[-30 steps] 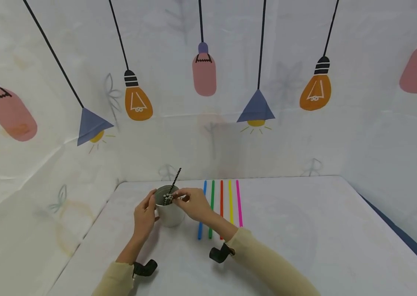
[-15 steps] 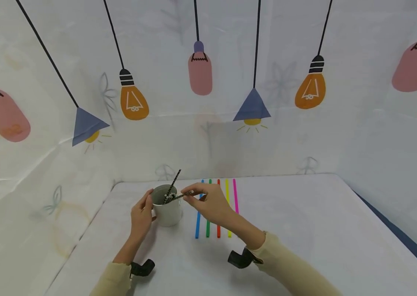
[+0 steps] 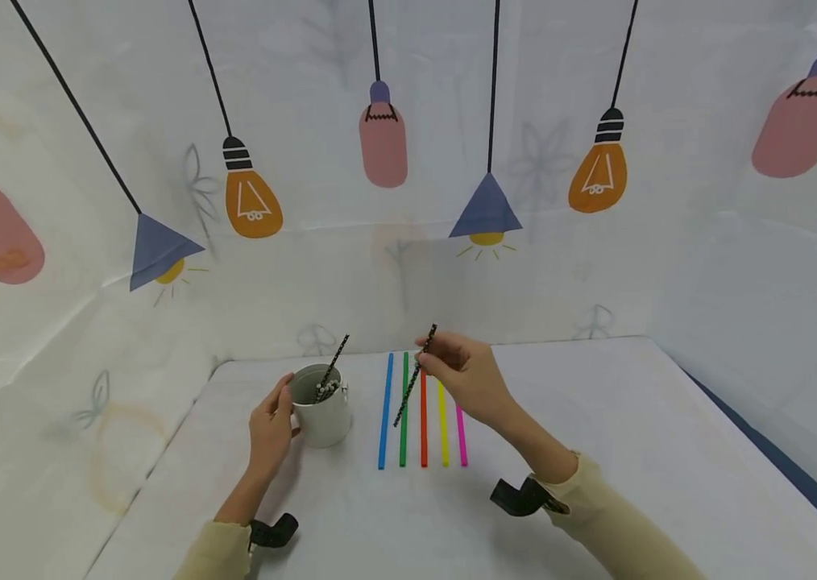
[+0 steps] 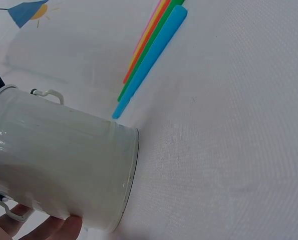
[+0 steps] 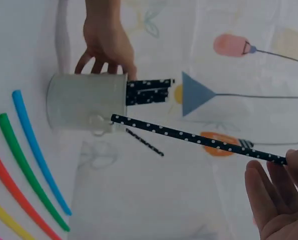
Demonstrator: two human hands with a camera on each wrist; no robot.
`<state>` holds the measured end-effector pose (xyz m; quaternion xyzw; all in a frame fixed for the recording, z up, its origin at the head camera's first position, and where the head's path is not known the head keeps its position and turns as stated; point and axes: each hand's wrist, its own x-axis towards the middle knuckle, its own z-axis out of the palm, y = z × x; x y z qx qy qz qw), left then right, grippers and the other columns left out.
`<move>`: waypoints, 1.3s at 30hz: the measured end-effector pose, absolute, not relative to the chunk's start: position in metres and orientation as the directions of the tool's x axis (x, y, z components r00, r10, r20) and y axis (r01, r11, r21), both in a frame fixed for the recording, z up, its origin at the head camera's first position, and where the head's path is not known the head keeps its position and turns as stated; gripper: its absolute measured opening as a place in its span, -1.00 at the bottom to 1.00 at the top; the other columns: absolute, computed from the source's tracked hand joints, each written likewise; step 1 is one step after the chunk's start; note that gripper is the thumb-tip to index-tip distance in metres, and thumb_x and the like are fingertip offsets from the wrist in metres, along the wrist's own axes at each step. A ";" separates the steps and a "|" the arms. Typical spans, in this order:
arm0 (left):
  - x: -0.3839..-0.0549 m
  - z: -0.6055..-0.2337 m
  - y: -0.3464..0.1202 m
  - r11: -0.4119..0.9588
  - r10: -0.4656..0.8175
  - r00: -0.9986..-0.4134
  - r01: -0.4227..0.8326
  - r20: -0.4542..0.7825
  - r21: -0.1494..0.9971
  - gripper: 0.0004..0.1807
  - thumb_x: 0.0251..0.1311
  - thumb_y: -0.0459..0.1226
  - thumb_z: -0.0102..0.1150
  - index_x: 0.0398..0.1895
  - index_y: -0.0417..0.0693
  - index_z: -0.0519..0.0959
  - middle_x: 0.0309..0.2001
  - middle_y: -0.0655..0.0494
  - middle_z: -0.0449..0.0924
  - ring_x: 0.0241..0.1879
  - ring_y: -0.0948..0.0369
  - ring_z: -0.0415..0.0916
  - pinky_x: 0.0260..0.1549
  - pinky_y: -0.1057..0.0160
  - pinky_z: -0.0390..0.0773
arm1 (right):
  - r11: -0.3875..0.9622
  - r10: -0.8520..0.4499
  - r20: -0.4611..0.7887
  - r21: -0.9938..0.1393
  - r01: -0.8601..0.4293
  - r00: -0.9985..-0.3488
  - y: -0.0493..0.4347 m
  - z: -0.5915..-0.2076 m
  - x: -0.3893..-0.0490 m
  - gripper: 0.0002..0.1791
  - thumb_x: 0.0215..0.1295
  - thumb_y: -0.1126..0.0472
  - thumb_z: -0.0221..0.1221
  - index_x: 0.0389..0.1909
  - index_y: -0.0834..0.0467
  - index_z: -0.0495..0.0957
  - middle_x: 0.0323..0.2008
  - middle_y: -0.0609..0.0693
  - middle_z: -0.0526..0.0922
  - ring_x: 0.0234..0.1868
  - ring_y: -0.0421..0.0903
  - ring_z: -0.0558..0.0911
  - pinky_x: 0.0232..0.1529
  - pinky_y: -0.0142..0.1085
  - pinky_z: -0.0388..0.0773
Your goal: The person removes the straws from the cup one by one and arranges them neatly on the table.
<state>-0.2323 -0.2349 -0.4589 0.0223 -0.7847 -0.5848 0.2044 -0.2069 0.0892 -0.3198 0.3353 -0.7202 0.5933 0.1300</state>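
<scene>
In the head view my left hand (image 3: 271, 427) grips the side of a pale grey metal bucket (image 3: 325, 424) standing on the white table. Inside it are several black straws with white dots; one straw (image 3: 337, 354) sticks up higher, leaning right. My right hand (image 3: 470, 380) pinches a single dotted straw (image 3: 407, 395) near its upper end, held in the air over the coloured sticks. The right wrist view shows this held straw (image 5: 194, 137) in full, apart from the bundle (image 5: 147, 92) in the bucket. Small handles (image 4: 50, 94) are fixed to the bucket's sides.
Right of the bucket, blue (image 3: 385, 419), green (image 3: 403, 447), red (image 3: 424, 427), yellow (image 3: 443, 427) and pink (image 3: 462, 439) sticks lie side by side on the table (image 3: 582, 427). Behind stands a white sheet (image 3: 292, 282) printed with hanging lamps.
My right hand has drawn one dotted straw out of the bucket, moved right with it and tilted it steeply. My left hand has stayed on the bucket.
</scene>
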 end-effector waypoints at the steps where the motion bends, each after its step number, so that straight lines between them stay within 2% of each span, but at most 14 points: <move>1: -0.230 -0.455 -0.234 0.312 -0.271 -0.917 0.203 0.292 0.928 -0.48 0.53 -0.02 -0.24 0.40 -0.05 0.36 0.33 -0.19 0.32 0.03 -0.10 0.43 -0.36 0.02 0.67 | 0.072 -0.324 0.582 -0.771 -0.632 -0.746 0.093 -0.324 -0.214 -0.80 0.33 0.45 0.16 -0.05 0.36 0.59 -0.28 0.22 0.66 -0.34 0.05 0.67 -0.25 -0.30 0.65; 6: -0.216 -0.433 -0.225 0.323 -0.273 -0.915 0.204 0.297 0.924 -0.53 0.54 -0.14 -0.22 0.37 -0.15 0.37 0.31 -0.24 0.33 0.00 -0.11 0.44 -0.33 -0.09 0.65 | 0.110 -0.294 0.554 -0.790 -0.604 -0.779 0.108 -0.344 -0.244 -0.66 0.35 0.37 0.18 0.12 0.34 0.51 -0.26 0.20 0.64 -0.34 0.08 0.69 -0.29 -0.24 0.67; 8: -0.213 -0.431 -0.224 0.339 -0.274 -0.911 0.209 0.309 0.917 -0.54 0.55 -0.17 -0.23 0.37 -0.19 0.36 0.30 -0.26 0.34 -0.03 -0.09 0.44 -0.34 -0.08 0.65 | 0.119 -0.276 0.548 -0.796 -0.593 -0.790 0.114 -0.347 -0.250 -0.60 0.35 0.39 0.18 0.18 0.38 0.45 -0.27 0.23 0.64 -0.35 0.09 0.69 -0.30 -0.21 0.67; 11: -0.216 -0.440 -0.228 0.342 -0.278 -0.907 0.214 0.316 0.915 -0.53 0.55 -0.14 -0.23 0.37 -0.17 0.36 0.28 -0.28 0.36 -0.07 -0.05 0.43 -0.38 -0.03 0.67 | 0.098 -0.250 0.525 -0.822 -0.561 -0.814 0.121 -0.349 -0.255 -0.57 0.33 0.44 0.17 0.19 0.42 0.34 -0.26 0.34 0.63 -0.34 0.19 0.67 -0.31 -0.14 0.68; 13: -0.221 -0.450 -0.232 0.343 -0.286 -0.904 0.212 0.316 0.915 -0.52 0.54 -0.10 -0.23 0.37 -0.12 0.38 0.26 -0.26 0.38 -0.10 -0.01 0.41 -0.41 0.03 0.68 | 0.086 -0.236 0.516 -0.833 -0.547 -0.823 0.126 -0.350 -0.258 -0.61 0.33 0.48 0.15 0.12 0.45 0.31 -0.27 0.38 0.61 -0.33 0.25 0.66 -0.31 -0.09 0.67; 16: -0.231 -0.466 -0.237 0.338 -0.307 -0.897 0.208 0.316 0.918 -0.50 0.51 0.00 -0.21 0.37 0.01 0.41 0.25 -0.15 0.41 -0.11 0.03 0.41 -0.45 0.11 0.68 | 0.095 -0.209 0.515 -0.835 -0.542 -0.831 0.134 -0.362 -0.272 -0.74 0.33 0.47 0.15 -0.02 0.45 0.36 -0.27 0.37 0.61 -0.35 0.28 0.65 -0.34 -0.08 0.67; 20: -0.237 -0.474 -0.236 0.337 -0.314 -0.889 0.225 0.335 0.914 -0.47 0.49 0.07 -0.21 0.36 0.06 0.42 0.26 -0.08 0.42 -0.10 0.03 0.45 -0.49 0.20 0.67 | 0.158 -0.165 0.507 -0.833 -0.530 -0.846 0.146 -0.388 -0.298 -0.84 0.33 0.41 0.18 -0.13 0.40 0.50 -0.26 0.29 0.61 -0.37 0.22 0.66 -0.38 -0.16 0.68; 25: -0.239 -0.474 -0.235 0.349 -0.311 -0.885 0.231 0.345 0.908 -0.44 0.49 0.09 -0.22 0.36 0.03 0.42 0.26 -0.06 0.42 -0.11 0.04 0.44 -0.51 0.24 0.66 | 0.223 -0.139 0.422 -0.868 -0.444 -0.896 0.156 -0.408 -0.316 -0.79 0.28 0.37 0.24 -0.07 0.29 0.56 -0.19 0.23 0.62 -0.30 0.08 0.67 -0.34 -0.24 0.67; 29: -0.238 -0.473 -0.234 0.361 -0.313 -0.883 0.229 0.349 0.904 -0.45 0.49 0.07 -0.23 0.36 0.02 0.41 0.25 -0.06 0.43 -0.13 0.07 0.44 -0.51 0.25 0.65 | 0.245 -0.135 0.347 -0.896 -0.371 -0.928 0.162 -0.418 -0.323 -0.71 0.26 0.40 0.24 0.00 0.28 0.54 -0.12 0.26 0.60 -0.26 0.01 0.66 -0.30 -0.26 0.67; 35: -0.238 -0.471 -0.234 0.367 -0.310 -0.881 0.237 0.359 0.899 -0.47 0.50 0.06 -0.23 0.36 0.03 0.42 0.22 -0.05 0.46 -0.16 0.14 0.43 -0.52 0.25 0.65 | 0.297 -0.104 0.260 -0.913 -0.279 -0.960 0.169 -0.431 -0.333 -0.64 0.24 0.41 0.25 0.06 0.30 0.50 -0.11 0.26 0.60 -0.22 0.03 0.66 -0.29 -0.26 0.67; 39: -0.239 -0.471 -0.235 0.372 -0.311 -0.876 0.244 0.368 0.896 -0.48 0.51 0.03 -0.23 0.35 0.01 0.42 0.21 -0.08 0.47 -0.16 0.11 0.43 -0.52 0.23 0.66 | 0.322 -0.091 0.208 -0.919 -0.227 -0.974 0.170 -0.441 -0.341 -0.60 0.23 0.40 0.27 0.09 0.34 0.48 -0.10 0.27 0.61 -0.22 0.04 0.67 -0.29 -0.25 0.67</move>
